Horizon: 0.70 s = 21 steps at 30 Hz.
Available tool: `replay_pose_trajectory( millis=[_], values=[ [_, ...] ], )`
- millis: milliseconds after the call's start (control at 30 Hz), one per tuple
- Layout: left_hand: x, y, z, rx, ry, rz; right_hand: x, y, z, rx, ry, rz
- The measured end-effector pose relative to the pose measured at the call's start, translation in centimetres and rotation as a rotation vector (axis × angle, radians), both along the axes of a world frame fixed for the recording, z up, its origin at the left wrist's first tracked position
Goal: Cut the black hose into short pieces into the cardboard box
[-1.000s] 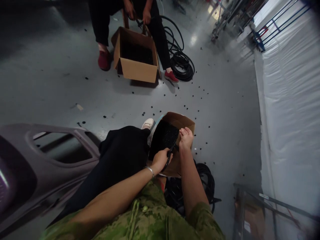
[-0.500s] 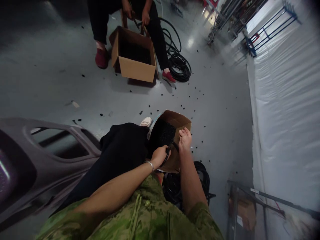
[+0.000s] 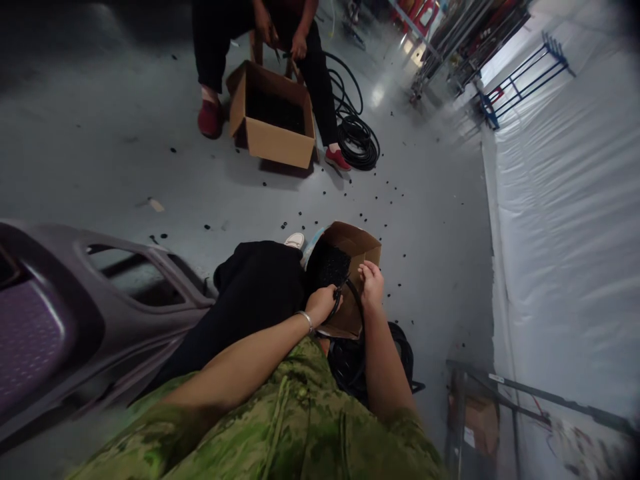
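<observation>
My left hand point(image 3: 323, 305) is closed round black-handled scissors point(image 3: 337, 301), whose blades point up over an open cardboard box point(image 3: 371, 248). Small black pieces point(image 3: 333, 265) lie heaped in that box. A black hose point(image 3: 358, 300) curves from near the blades down past my right wrist. My right hand point(image 3: 371, 283) is over the box's right side, with fingers curled and fingertips pinched together. What it pinches, if anything, is too small to make out.
Black hose coils point(image 3: 345, 367) lie below my right forearm. Opposite sits a person point(image 3: 210, 47) behind another cardboard box point(image 3: 280, 143), beside coiled hose point(image 3: 360, 143). Black bits dot the floor point(image 3: 430, 267). A large grey moulded panel point(image 3: 75, 293) stands left, a white sheet point(image 3: 550, 220) right.
The whole view has shifted slightly as my head moved. The hose now shows in a wider curve beside my right wrist. Both hands stay over the box.
</observation>
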<state>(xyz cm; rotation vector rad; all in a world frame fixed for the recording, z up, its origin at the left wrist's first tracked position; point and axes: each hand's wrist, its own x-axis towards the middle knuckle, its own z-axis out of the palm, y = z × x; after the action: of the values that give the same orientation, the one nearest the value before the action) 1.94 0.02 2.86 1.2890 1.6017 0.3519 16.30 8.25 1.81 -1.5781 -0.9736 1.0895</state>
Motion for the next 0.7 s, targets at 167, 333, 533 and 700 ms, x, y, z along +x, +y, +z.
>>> replay_pose_trajectory(
  millis=[167, 333, 533, 700],
  values=[
    [-0.2, 0.0, 0.2, 0.007, 0.004, -0.011, 0.8, -3.2, 0.6, 0.026, -0.246, 0.206],
    [-0.1, 0.0, 0.0, 0.011, -0.008, -0.014, 0.8, -2.5, -0.3, 0.029, 0.026, 0.022],
    [0.0, 0.0, -0.7, 0.013, 0.004, 0.002, 0.6, 0.4, -1.8, -0.033, 0.242, -0.131],
    [0.3, 0.1, -1.1, -0.003, -0.004, 0.022, 0.6, 1.7, -3.2, -0.091, 0.203, -0.124]
  ],
)
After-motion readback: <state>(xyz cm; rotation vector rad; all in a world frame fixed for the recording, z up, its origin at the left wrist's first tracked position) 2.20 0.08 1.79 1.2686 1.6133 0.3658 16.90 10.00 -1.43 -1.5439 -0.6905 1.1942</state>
